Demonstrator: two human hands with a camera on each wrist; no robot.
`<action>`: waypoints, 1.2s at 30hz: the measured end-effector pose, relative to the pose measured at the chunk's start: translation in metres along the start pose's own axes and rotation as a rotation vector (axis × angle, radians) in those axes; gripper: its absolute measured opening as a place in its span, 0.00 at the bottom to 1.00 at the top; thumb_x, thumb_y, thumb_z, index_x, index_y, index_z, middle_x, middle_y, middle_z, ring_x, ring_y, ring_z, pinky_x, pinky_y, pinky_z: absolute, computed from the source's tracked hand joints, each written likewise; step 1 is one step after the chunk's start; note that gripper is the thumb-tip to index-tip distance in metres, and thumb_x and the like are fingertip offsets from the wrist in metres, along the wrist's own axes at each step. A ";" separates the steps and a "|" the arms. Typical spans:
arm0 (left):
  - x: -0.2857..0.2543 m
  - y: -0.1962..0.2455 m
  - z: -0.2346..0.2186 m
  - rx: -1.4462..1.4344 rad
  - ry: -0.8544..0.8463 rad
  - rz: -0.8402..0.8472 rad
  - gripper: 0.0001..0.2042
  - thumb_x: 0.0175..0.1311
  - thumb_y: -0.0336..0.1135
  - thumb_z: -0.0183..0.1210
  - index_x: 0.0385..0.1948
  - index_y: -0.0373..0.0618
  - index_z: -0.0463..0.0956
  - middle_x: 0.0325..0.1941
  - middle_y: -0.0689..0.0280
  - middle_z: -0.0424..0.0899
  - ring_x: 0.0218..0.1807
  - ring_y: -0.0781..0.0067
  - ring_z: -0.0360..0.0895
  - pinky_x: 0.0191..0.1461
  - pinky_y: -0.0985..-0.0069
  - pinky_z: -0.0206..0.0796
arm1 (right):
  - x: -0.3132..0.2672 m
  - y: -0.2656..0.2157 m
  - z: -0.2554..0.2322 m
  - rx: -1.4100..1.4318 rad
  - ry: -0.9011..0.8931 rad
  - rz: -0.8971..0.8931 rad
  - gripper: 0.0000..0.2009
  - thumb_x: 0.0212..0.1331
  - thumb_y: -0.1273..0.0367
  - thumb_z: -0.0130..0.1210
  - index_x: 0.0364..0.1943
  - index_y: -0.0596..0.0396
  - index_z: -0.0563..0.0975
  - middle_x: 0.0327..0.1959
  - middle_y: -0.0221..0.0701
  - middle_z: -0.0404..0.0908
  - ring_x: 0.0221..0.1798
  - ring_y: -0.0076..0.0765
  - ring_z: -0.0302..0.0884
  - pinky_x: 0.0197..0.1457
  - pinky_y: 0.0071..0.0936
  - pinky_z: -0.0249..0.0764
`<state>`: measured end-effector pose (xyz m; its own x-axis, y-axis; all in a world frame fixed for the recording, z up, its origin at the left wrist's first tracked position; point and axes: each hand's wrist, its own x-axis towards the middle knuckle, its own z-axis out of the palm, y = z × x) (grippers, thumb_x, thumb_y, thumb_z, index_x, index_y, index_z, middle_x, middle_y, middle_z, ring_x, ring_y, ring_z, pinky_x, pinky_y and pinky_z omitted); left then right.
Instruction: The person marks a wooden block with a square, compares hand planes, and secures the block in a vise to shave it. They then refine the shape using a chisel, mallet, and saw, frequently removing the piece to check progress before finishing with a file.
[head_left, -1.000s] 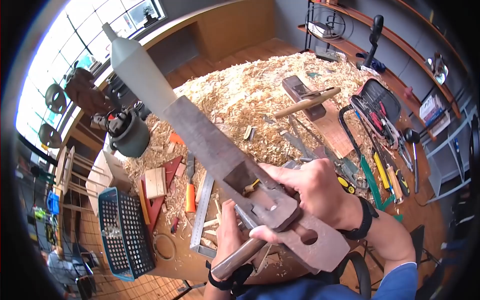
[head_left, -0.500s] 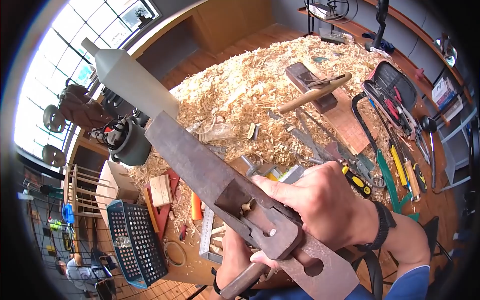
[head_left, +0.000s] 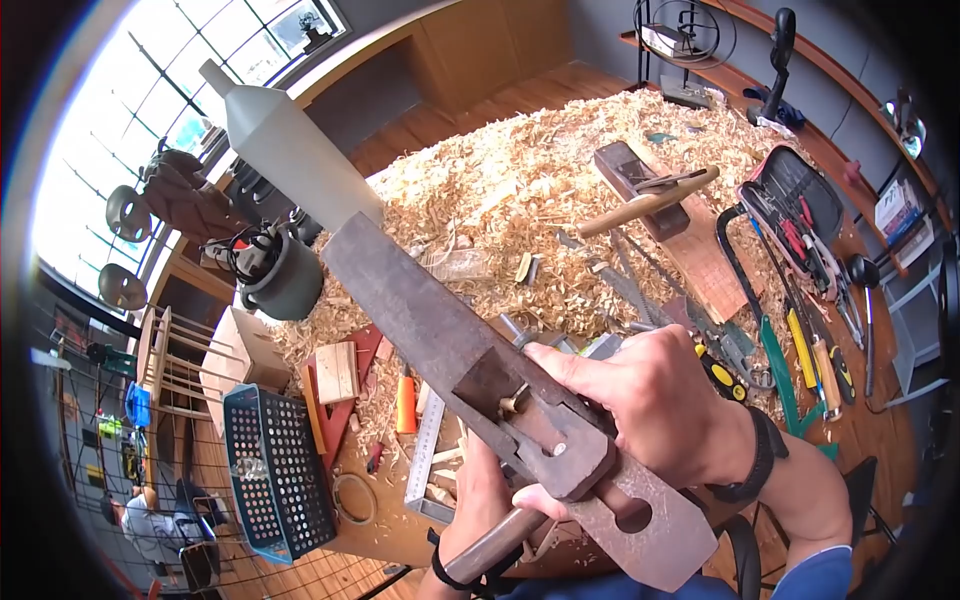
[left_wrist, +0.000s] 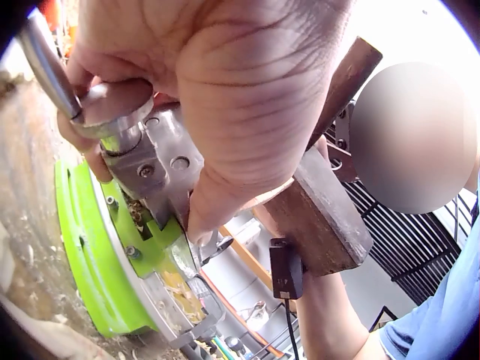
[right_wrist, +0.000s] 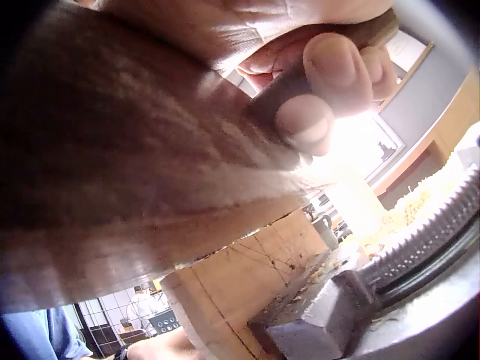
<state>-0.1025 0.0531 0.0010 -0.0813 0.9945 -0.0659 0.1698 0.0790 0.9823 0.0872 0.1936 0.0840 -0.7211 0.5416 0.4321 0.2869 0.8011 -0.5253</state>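
My right hand [head_left: 665, 400] grips a dark wooden hand plane [head_left: 410, 300], held tilted across the front of the bench. The plane iron [head_left: 680, 535] sticks out toward me, and its round crossbar handle [head_left: 495, 548] shows at the lower side. In the right wrist view, fingers [right_wrist: 334, 67] curl round a handle end. My left hand [head_left: 478, 500] is partly hidden below the plane. In the left wrist view the left hand [left_wrist: 255, 97] curls round a metal fitting [left_wrist: 161, 157] with a round knob [left_wrist: 116, 109], beside a bright green part [left_wrist: 101, 255]. A threaded screw [right_wrist: 427, 240] shows in the right wrist view.
Wood shavings [head_left: 500, 180] heap over the bench. A second plane [head_left: 640, 185] sits on a board [head_left: 705, 260] beyond, with saws and a tool case [head_left: 795, 220] at right. At left stand a white bottle [head_left: 290, 145], a grey pot [head_left: 285, 285] and a blue basket [head_left: 280, 475].
The hand plane stays gripped in my right hand, with only a slight shift in its angle. The head view has swung a little, so the bench sits differently in the picture.
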 end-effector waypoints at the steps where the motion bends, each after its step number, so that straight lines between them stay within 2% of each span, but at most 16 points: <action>1: 0.000 0.000 -0.001 0.024 -0.001 0.015 0.37 0.67 0.49 0.68 0.72 0.36 0.64 0.64 0.49 0.78 0.59 0.46 0.84 0.60 0.55 0.80 | 0.000 -0.001 0.000 0.001 -0.004 -0.004 0.51 0.40 0.38 0.80 0.57 0.75 0.83 0.19 0.36 0.83 0.19 0.39 0.84 0.27 0.34 0.80; 3: 0.002 -0.001 -0.002 0.066 0.001 0.044 0.39 0.65 0.50 0.70 0.71 0.36 0.64 0.64 0.48 0.77 0.59 0.44 0.84 0.60 0.54 0.79 | 0.000 -0.004 0.000 0.048 -0.005 0.061 0.51 0.40 0.38 0.80 0.58 0.73 0.83 0.20 0.36 0.84 0.20 0.39 0.85 0.28 0.33 0.81; 8: 0.002 -0.005 -0.005 0.173 0.017 0.119 0.43 0.60 0.52 0.75 0.70 0.35 0.64 0.65 0.46 0.75 0.59 0.39 0.83 0.59 0.51 0.78 | 0.000 -0.011 -0.001 0.018 0.001 0.041 0.49 0.40 0.41 0.80 0.60 0.69 0.83 0.20 0.33 0.85 0.20 0.37 0.85 0.28 0.31 0.81; 10: 0.002 -0.007 -0.007 0.223 0.033 0.152 0.44 0.58 0.52 0.77 0.70 0.34 0.64 0.65 0.45 0.75 0.59 0.38 0.83 0.59 0.50 0.77 | -0.001 -0.021 -0.002 -0.043 -0.013 0.089 0.48 0.40 0.42 0.80 0.61 0.68 0.83 0.21 0.33 0.86 0.20 0.35 0.85 0.28 0.29 0.81; 11: 0.001 -0.009 -0.006 0.254 0.040 0.169 0.45 0.57 0.53 0.77 0.70 0.34 0.64 0.65 0.45 0.74 0.59 0.37 0.83 0.59 0.49 0.77 | -0.003 -0.018 0.006 0.015 0.050 0.081 0.47 0.40 0.46 0.81 0.63 0.68 0.82 0.23 0.33 0.87 0.21 0.33 0.85 0.30 0.29 0.82; 13: 0.000 -0.006 -0.010 0.350 0.047 0.177 0.46 0.57 0.54 0.78 0.70 0.34 0.64 0.66 0.45 0.73 0.59 0.35 0.82 0.58 0.48 0.77 | 0.000 -0.030 0.005 0.143 -0.009 0.208 0.46 0.43 0.50 0.82 0.66 0.68 0.81 0.30 0.35 0.90 0.28 0.27 0.89 0.36 0.27 0.85; 14: 0.000 -0.006 -0.011 0.406 0.055 0.170 0.46 0.58 0.55 0.77 0.70 0.35 0.64 0.68 0.45 0.73 0.59 0.34 0.82 0.57 0.47 0.77 | 0.002 -0.034 0.010 0.217 0.029 0.230 0.47 0.44 0.49 0.82 0.67 0.67 0.80 0.31 0.36 0.91 0.30 0.28 0.91 0.37 0.28 0.87; 16: -0.003 -0.002 -0.014 0.458 0.045 0.139 0.45 0.53 0.45 0.78 0.69 0.34 0.63 0.69 0.45 0.72 0.58 0.36 0.83 0.55 0.49 0.78 | 0.008 -0.041 0.003 0.362 -0.072 0.323 0.47 0.44 0.59 0.83 0.71 0.69 0.77 0.44 0.39 0.93 0.42 0.24 0.90 0.48 0.26 0.86; 19: -0.002 -0.010 -0.014 0.439 0.063 0.209 0.42 0.49 0.35 0.77 0.67 0.34 0.64 0.65 0.47 0.72 0.56 0.39 0.83 0.52 0.52 0.80 | 0.016 -0.042 -0.004 0.255 -0.166 0.311 0.49 0.40 0.60 0.83 0.70 0.72 0.76 0.48 0.41 0.92 0.46 0.28 0.90 0.55 0.28 0.84; 23: -0.004 -0.016 -0.010 0.395 0.112 0.223 0.41 0.48 0.34 0.78 0.65 0.33 0.64 0.61 0.47 0.72 0.55 0.42 0.83 0.49 0.52 0.81 | 0.009 -0.025 0.000 0.236 -0.159 0.357 0.58 0.42 0.42 0.83 0.70 0.76 0.74 0.47 0.40 0.91 0.46 0.27 0.89 0.52 0.24 0.82; 26: 0.000 -0.021 -0.010 0.366 0.113 0.202 0.41 0.47 0.35 0.76 0.65 0.36 0.65 0.63 0.48 0.72 0.55 0.40 0.83 0.47 0.51 0.79 | 0.011 -0.037 0.008 0.351 -0.085 0.459 0.59 0.42 0.41 0.83 0.71 0.76 0.73 0.51 0.42 0.89 0.53 0.30 0.86 0.61 0.26 0.79; 29: -0.001 -0.023 -0.010 0.394 0.105 0.197 0.41 0.46 0.35 0.77 0.64 0.36 0.65 0.62 0.49 0.72 0.54 0.40 0.84 0.46 0.51 0.79 | 0.005 -0.036 0.011 0.341 -0.049 0.491 0.59 0.43 0.37 0.80 0.70 0.77 0.74 0.54 0.42 0.88 0.56 0.32 0.85 0.64 0.29 0.78; 34: -0.002 -0.022 -0.008 0.366 0.126 0.219 0.41 0.47 0.34 0.77 0.64 0.34 0.64 0.59 0.49 0.72 0.52 0.41 0.84 0.45 0.50 0.79 | -0.002 -0.021 0.005 0.311 -0.089 0.507 0.61 0.44 0.30 0.73 0.67 0.79 0.76 0.58 0.40 0.87 0.57 0.32 0.85 0.64 0.31 0.78; 36: -0.003 -0.022 -0.007 0.367 0.115 0.221 0.41 0.48 0.33 0.77 0.64 0.32 0.63 0.57 0.47 0.71 0.51 0.41 0.84 0.46 0.48 0.80 | -0.009 -0.018 0.007 0.461 -0.062 0.577 0.59 0.47 0.32 0.72 0.68 0.79 0.75 0.58 0.40 0.87 0.58 0.33 0.84 0.65 0.30 0.77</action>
<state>-0.1126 0.0480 -0.0197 -0.1088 0.9779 0.1787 0.5308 -0.0948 0.8422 0.0838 0.1730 0.0844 -0.5741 0.8178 -0.0406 0.3467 0.1978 -0.9169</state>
